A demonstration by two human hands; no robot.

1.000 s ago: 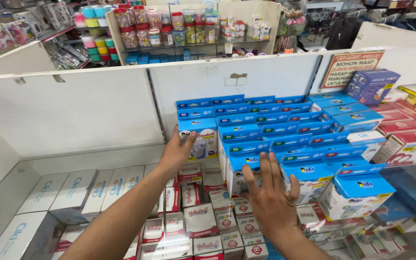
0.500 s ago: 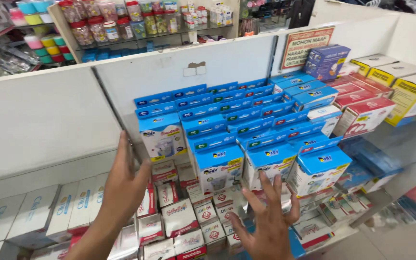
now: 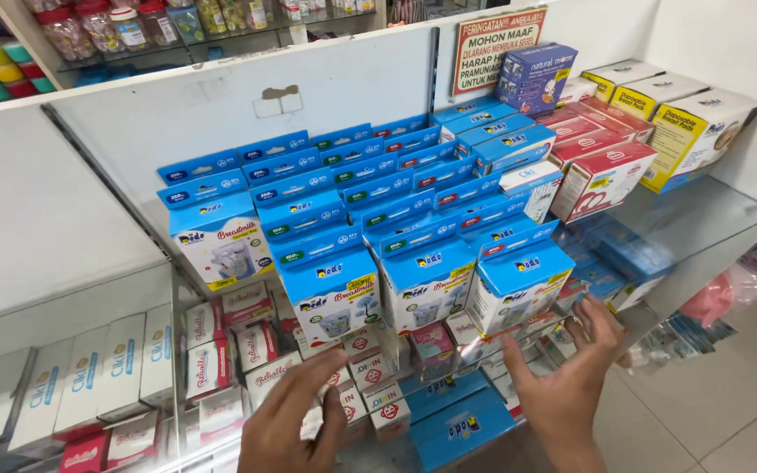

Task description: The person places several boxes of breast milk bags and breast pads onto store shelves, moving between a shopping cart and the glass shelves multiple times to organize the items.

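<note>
Both hands are held open, nothing gripped: left hand (image 3: 295,419) w/ fingers spread over small red-and-white boxes (image 3: 247,346), right hand (image 3: 571,377) just below the blue-and-white front-row boxes (image 3: 427,285), which are stood upright in tight rows on a glass shelf (image 3: 711,223) so fronts face out.

Your head camera, the only view, looks steeply down and forward from close range at the glass shelf (image 3: 711,232) of blue boxes (image 3: 428,278), both hands entering from below.
</note>
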